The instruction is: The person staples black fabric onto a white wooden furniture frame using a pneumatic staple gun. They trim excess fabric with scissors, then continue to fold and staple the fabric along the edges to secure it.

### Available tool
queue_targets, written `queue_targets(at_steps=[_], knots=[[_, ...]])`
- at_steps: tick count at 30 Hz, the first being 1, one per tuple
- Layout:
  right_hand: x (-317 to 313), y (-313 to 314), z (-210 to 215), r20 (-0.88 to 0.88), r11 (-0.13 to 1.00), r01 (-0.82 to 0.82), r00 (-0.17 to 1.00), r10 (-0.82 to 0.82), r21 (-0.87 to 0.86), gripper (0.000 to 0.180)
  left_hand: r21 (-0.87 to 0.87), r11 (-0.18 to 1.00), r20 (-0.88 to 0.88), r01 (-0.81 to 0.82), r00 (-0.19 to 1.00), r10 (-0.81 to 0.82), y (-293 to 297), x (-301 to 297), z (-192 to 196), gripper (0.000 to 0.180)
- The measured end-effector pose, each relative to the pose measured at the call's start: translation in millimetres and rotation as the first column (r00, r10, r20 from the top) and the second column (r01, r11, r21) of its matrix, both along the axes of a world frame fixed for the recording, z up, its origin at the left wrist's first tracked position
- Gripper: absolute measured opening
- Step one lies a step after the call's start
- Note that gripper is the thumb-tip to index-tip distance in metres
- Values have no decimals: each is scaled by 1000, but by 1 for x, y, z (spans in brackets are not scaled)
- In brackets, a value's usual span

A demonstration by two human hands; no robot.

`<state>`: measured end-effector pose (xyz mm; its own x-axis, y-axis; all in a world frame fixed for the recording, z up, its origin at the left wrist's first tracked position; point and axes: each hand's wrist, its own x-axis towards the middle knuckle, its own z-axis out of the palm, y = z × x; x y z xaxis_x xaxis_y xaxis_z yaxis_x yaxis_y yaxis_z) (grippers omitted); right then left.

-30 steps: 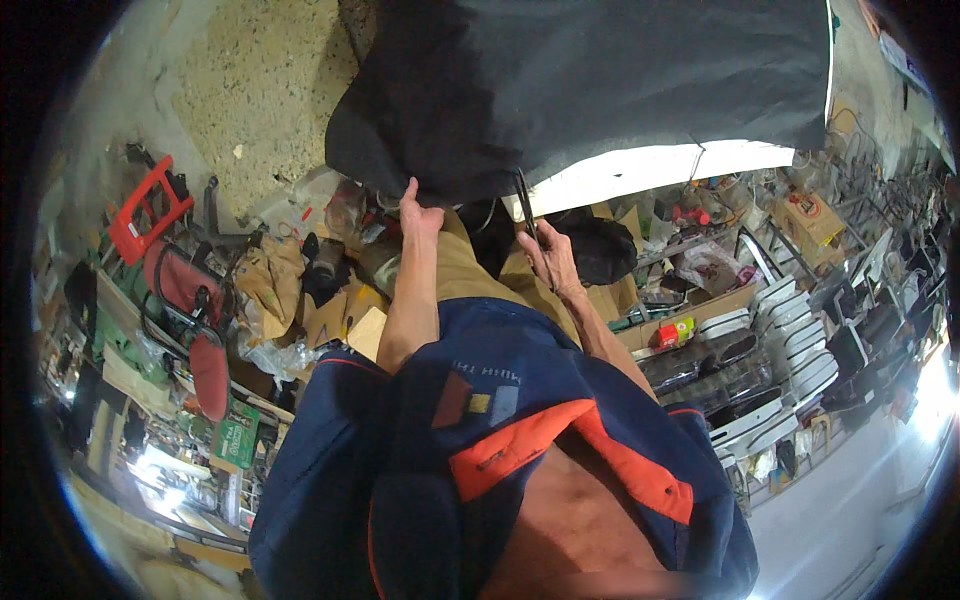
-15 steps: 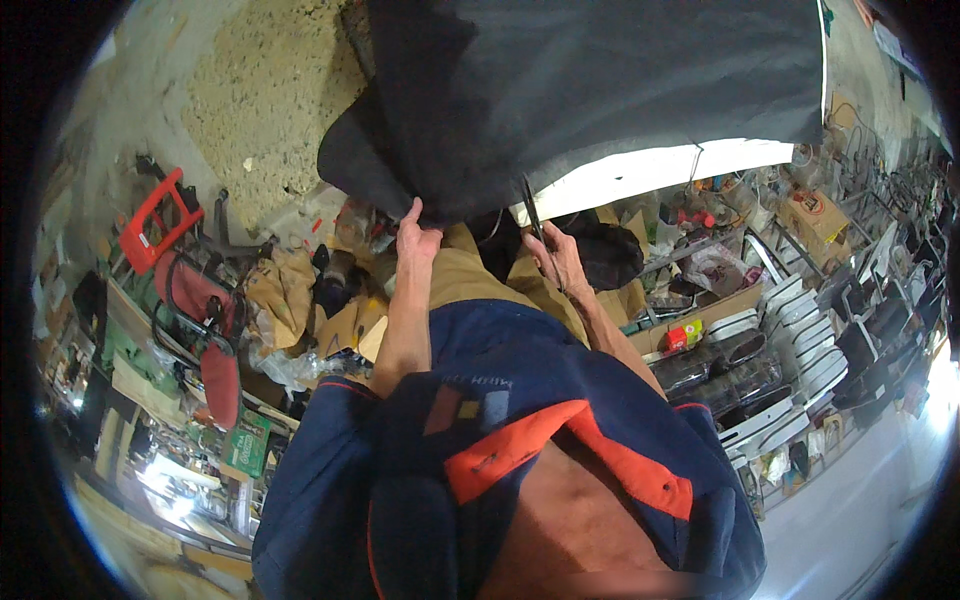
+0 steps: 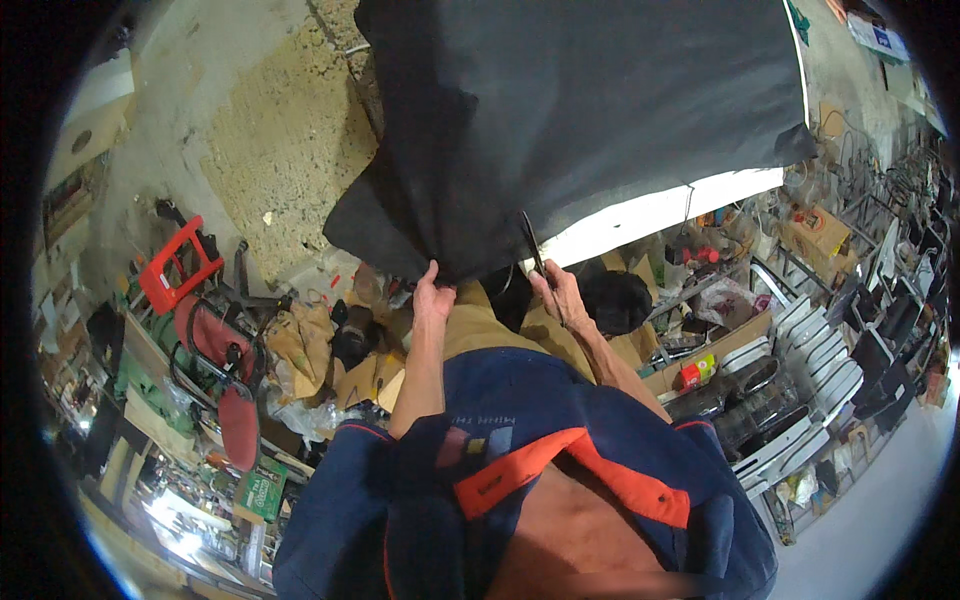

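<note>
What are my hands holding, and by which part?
Left hand: the black sheet, by its near edge. Right hand: scissors, by the handle end.

We have the cloth spread before us, its near edge at our left hand. Farther right along that edge, the scissors are in our right hand. Left of us, a frame lies beyond a pad; right, a carton lies beyond stacked parts.
</note>
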<state>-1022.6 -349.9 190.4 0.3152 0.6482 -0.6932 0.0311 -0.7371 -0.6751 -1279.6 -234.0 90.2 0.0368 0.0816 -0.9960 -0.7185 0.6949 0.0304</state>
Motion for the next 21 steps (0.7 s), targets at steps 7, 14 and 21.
queue_targets(at_steps=[7, 14, 21], knots=[[6, 14, 8, -6, 999, -17, 1000, 17, -27, 31, 1, 999, -58, 36, 998, -36, -7, -2, 7, 38], [8, 30, 6, 0, 1000, -20, 1000, 20, 4, 33, 53, 999, 58, -7, 998, 4, -10, -11, 3, 38], [13, 51, 4, 62, 994, -58, 997, 52, 95, 36, -4, 1000, 10, -25, 1000, 25, -12, -15, 3, 34]])
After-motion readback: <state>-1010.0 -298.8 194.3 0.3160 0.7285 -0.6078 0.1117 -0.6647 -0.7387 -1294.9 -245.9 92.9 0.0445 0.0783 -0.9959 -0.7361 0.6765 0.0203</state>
